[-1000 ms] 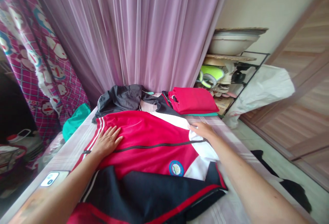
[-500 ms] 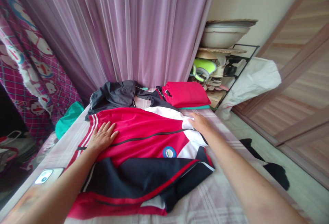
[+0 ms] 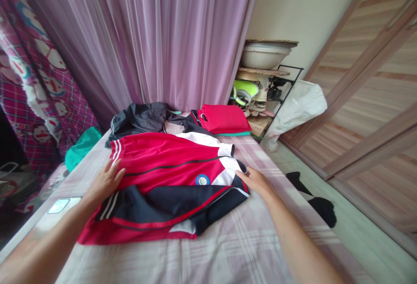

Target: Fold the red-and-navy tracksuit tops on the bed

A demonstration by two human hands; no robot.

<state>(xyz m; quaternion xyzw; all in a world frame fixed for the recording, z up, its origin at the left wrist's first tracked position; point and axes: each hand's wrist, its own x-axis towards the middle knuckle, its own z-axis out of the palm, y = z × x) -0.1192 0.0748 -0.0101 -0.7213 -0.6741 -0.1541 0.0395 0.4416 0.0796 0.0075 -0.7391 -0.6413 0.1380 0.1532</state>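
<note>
I see a sheer lilac curtain (image 3: 146,36) behind, brown wood-panelled doors (image 3: 368,97) right, pale pink plaid cloth (image 3: 241,245) covering the surface. Flat on it: red, white and black zip jacket (image 3: 169,153), black sleeve (image 3: 163,203) across its near side. Folded red garment (image 3: 224,119) lies beyond. Versus half a second ago, my left hand (image 3: 106,182) has shifted to the hem, fingers loosely spread, resting there; my right hand (image 3: 256,180) moved nearer along the collar, thumb on white fabric, can't tell if pinching. Round blue-rimmed badge (image 3: 202,179): lettering too small to read.
</note>
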